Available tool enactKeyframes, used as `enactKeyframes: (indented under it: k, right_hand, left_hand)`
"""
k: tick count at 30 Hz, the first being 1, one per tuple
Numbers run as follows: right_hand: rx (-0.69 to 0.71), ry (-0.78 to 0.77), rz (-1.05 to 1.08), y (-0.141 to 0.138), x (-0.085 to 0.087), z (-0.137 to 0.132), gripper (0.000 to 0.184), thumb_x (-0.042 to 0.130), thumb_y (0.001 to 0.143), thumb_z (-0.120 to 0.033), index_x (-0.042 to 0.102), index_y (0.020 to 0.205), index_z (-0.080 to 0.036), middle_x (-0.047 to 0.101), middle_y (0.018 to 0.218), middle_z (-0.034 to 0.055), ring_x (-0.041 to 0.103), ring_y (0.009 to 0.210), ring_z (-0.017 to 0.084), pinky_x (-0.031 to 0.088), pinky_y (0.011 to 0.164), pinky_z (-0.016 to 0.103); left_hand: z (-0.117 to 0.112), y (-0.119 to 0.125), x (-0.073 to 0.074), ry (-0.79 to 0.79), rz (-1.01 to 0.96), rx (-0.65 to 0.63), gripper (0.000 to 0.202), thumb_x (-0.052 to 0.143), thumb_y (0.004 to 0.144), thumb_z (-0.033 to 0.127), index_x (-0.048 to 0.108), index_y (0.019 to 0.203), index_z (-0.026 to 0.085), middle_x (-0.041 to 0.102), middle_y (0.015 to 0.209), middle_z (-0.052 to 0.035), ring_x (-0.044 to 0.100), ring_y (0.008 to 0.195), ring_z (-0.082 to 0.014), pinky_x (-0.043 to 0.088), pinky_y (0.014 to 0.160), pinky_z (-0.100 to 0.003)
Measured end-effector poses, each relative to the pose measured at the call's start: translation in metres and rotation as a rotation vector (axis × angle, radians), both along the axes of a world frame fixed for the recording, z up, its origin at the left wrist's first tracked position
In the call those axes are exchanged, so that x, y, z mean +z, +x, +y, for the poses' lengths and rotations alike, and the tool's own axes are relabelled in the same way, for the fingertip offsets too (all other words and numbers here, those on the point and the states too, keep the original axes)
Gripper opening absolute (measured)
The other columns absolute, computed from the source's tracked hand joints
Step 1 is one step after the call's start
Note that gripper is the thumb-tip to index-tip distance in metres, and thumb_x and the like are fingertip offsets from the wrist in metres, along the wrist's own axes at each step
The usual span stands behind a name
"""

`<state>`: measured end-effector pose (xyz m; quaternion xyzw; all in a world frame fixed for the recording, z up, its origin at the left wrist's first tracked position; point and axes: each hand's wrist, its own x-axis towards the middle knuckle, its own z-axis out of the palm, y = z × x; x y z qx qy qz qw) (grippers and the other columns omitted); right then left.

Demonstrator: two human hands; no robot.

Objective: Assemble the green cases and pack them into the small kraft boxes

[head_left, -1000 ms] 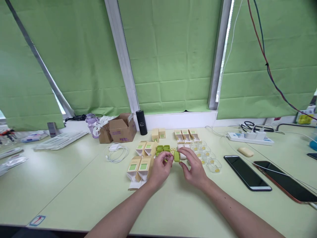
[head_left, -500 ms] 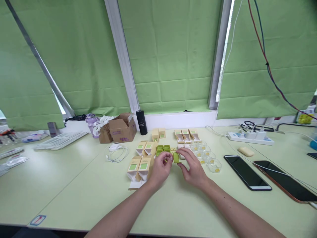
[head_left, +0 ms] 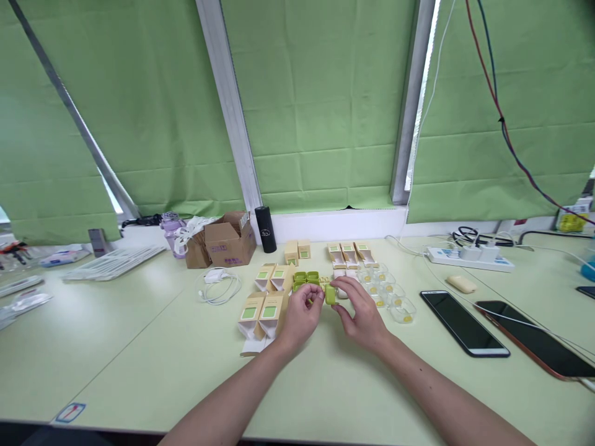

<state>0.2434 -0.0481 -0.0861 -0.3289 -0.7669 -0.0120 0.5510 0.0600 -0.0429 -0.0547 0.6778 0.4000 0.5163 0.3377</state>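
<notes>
My right hand point(head_left: 362, 317) grips a small rounded green case point(head_left: 330, 295) between thumb and fingertips, above the table. Close at its left, my left hand point(head_left: 300, 316) is closed in a pinch; whatever it holds is hidden by the fingers. Several open green cases point(head_left: 307, 277) sit just behind my left hand, partly covered by it. Left of that hand stand several open kraft boxes point(head_left: 260, 313) with green labels. Beyond my right hand lie clear plastic shells point(head_left: 402, 311) with yellow spots, and pale pink cases point(head_left: 344, 274) partly hidden by its fingers.
More kraft boxes point(head_left: 349, 254) stand at the back, near a black cylinder point(head_left: 265, 230) and a cardboard carton point(head_left: 229, 240). A white cable point(head_left: 227, 290) lies coiled at left. At right are two phones point(head_left: 465, 323), a cream oval case point(head_left: 462, 284) and a power strip point(head_left: 471, 259).
</notes>
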Motion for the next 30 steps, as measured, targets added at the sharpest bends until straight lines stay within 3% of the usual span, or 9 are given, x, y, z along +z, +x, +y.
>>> enactKeyframes:
  k: [30]
  right_hand:
    - [-0.003,-0.013,0.019,0.0002,0.0006,0.0012,0.048,0.059,0.096,-0.012,0.057,0.142,-0.027,0.069,0.135,0.0132,0.066,0.130,0.031,0.060,0.107,0.052]
  left_hand:
    - [0.0005,-0.0003,0.0024,-0.043,-0.014,0.000,0.025,0.068,0.095,0.042,0.065,0.088,0.019,0.066,0.081,-0.0019,0.059,0.069,-0.0154,0.046,0.067,-0.027]
